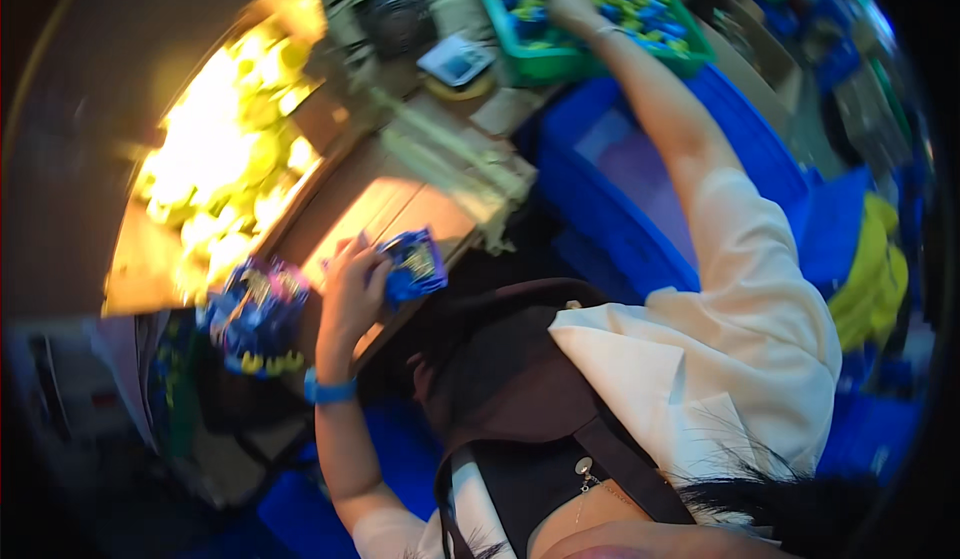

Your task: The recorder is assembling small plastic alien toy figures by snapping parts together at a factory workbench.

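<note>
My left hand (352, 281), with a blue band on its wrist, is over the near edge of the cardboard-covered table. Its fingers are curled, and the thumb side meets a shiny blue printed packet (415, 264); blur softens the exact grip. Beside it, at the table's left edge, lies a cluster of similar blue and purple packets (258, 304). My right arm stretches far ahead, and my right hand (572, 9) reaches down into a green tray (560, 67) filled with small blue and yellow pieces (640, 9). Its fingertips are hidden among the pieces.
A brightly lit heap of yellow pieces (235, 139) fills a box at the left. A small scale-like device (455, 61) stands at the back of the table. Below the green tray is a large blue bin (740, 109). Cardboard boxes (750, 44) and a yellow bag (875, 274) are at the right.
</note>
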### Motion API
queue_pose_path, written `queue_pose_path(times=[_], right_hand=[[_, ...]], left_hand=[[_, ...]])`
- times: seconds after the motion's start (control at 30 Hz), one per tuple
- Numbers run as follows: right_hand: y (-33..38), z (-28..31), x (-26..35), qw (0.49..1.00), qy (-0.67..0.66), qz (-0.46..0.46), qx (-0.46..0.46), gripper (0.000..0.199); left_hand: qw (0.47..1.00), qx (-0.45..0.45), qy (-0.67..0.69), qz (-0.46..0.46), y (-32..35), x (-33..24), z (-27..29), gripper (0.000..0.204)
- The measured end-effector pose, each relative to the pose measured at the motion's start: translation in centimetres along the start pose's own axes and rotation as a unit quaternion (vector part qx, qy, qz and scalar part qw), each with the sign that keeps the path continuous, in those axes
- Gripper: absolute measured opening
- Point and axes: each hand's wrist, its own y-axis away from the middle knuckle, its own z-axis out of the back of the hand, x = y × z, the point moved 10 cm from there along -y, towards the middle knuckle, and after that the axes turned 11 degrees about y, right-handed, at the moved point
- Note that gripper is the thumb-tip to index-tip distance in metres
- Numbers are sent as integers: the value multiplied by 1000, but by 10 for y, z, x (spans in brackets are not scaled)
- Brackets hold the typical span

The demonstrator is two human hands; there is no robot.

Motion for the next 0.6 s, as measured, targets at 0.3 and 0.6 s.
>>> queue_pose_path(times=[0.3, 0.6], right_hand=[[14, 56, -31, 993, 54, -100, -36, 27], [82, 122, 38, 889, -454, -14, -55, 23]], left_hand=[[949, -261, -47, -169, 56, -55, 47, 25], [815, -455, -306, 185, 210, 134, 314, 19]])
